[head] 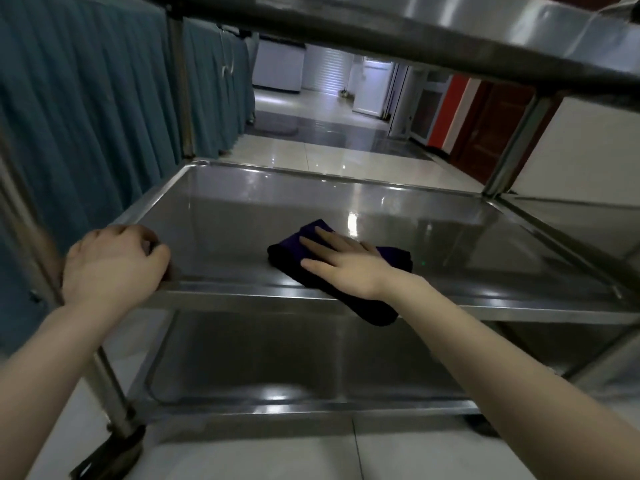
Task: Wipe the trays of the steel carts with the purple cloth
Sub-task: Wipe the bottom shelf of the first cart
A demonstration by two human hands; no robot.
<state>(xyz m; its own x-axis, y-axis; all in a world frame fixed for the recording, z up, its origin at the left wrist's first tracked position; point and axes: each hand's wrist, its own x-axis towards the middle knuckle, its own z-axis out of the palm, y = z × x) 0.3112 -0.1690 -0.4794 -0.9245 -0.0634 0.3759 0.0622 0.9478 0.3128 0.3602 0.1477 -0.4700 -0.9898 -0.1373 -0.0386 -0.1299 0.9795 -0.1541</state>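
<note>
A steel cart fills the view, and I look in under its top tray (450,32). The middle tray (242,216) is shiny and lies at hand height. A folded purple cloth (291,252) rests on it near the front rim, one end hanging over the edge. My right hand (343,263) lies flat on the cloth with fingers spread, pressing it down. My left hand (110,265) is closed around the tray's front left corner rim. The bottom tray (294,362) sits below.
Teal curtains (86,116) hang close along the left side. A second steel cart (581,216) adjoins on the right. Cart legs (180,88) stand at the corners, with a caster (114,452) at lower left. Glossy tiled floor (329,154) runs ahead toward white doors.
</note>
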